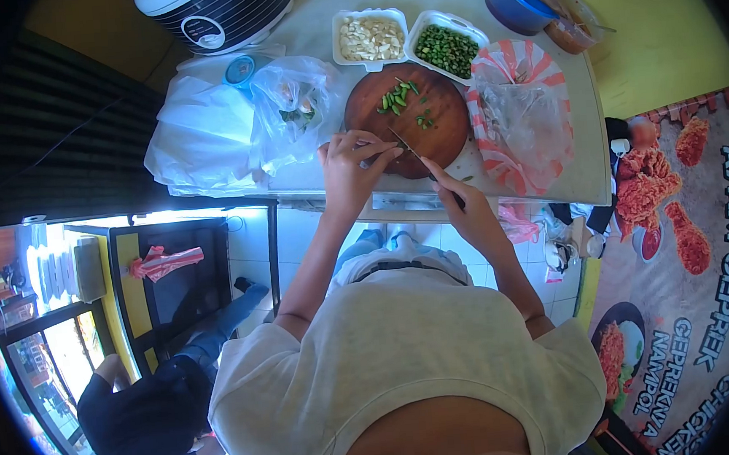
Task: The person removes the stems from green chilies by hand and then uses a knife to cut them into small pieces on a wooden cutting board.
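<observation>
My right hand is closed around the handle of a knife, whose thin blade reaches over the near part of a round wooden cutting board. My left hand is at the board's near left edge, thumb and fingers pinched together beside the blade. What sits between those fingertips is too small to make out. Several whole green chilies lie on the far half of the board, with more small green chilies right of the middle.
Behind the board stand a foam box of peeled garlic and another of chopped green pieces. Plastic bags lie left, a red-striped bag right. A rice cooker and blue tub stand farther back. Another person is at lower left.
</observation>
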A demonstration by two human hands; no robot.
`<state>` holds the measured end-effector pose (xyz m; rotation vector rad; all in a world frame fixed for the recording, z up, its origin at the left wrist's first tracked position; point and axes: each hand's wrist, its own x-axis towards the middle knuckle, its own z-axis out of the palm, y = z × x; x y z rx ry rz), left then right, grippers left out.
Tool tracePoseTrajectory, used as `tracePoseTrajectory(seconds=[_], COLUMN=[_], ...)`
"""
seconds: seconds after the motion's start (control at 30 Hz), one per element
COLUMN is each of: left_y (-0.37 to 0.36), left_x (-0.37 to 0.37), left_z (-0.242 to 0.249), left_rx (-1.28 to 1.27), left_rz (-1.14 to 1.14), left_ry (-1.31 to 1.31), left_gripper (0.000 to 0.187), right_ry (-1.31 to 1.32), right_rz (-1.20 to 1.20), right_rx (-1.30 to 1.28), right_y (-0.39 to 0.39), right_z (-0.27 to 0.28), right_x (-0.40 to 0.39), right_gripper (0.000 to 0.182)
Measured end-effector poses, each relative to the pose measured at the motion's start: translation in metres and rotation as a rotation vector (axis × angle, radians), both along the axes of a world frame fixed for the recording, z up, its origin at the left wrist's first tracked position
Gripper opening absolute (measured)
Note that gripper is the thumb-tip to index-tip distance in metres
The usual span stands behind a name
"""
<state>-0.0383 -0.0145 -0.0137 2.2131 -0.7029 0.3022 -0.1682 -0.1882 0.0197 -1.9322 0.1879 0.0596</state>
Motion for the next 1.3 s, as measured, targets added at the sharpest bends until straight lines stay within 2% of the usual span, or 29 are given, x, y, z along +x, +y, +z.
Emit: tracePoseTrajectory(seconds=[0.1,0.2,0.3,0.4,0.47,0.5,0.57,0.6,0.67,0.77,0.93,1.3], left_y=[-0.002,-0.003,-0.001,0.0,0.003,0.004,0.005,0.005,0.003,-0.002,-0.01,-0.024], left_x=[-0.003,-0.009,-0.01,-0.007,-0.005,-0.005,-0.004,-0.004,-0.004,-0.006,-0.005,0.001], left_z=[-0.003,-0.005,-0.007,-0.008,-0.007,-0.006,-0.004,-0.004,-0.003,-0.001,-0.001,-0.005], left_rx=[-0.037,-0.072,-0.083,-0.096,-0.06,-0.059,-0.051,-0.05,-0.039,-0.016,-0.033,-0.04], left_rz=[-0.014,-0.008,0.018,0.07,0.09,0.089,0.088,0.085,0.081,0.078,0.065,0.061], left_ry=[0.038,0.086,0.087,0.022,0.01,0.01,-0.009,-0.01,-0.027,-0.049,-0.043,-0.077], left_gripper=[0.013,0.013,0.016,0.017,0.017,0.017,0.017,0.017,0.018,0.018,0.019,0.021], right_ry=[0.038,-0.103,-0.222,-0.152,0.028,0.029,-0.242,-0.242,0.023,0.039,0.085,0.163], right_rz=[-0.028,0.013,0.0,0.066,0.101,0.101,0.023,0.02,-0.087,-0.172,-0.204,-0.258], right_rx=[0.014,0.042,-0.045,-0.054,0.0,0.001,-0.066,-0.065,0.228,0.362,0.37,0.821], right_y=[0.003,0.003,-0.002,-0.008,-0.008,-0.007,-0.005,-0.006,-0.008,-0.004,0.003,0.008], right_z=[-0.01,-0.024,-0.026,-0.009,0.009,0.005,-0.005,-0.005,-0.004,-0.005,-0.026,-0.026], right_x=[0.008,0.02,0.022,0.021,0.021,0.02,0.018,0.017,0.013,0.003,-0.011,-0.013], right_gripper=[0.042,0.042,0.041,0.041,0.042,0.042,0.042,0.042,0.042,0.043,0.045,0.05])
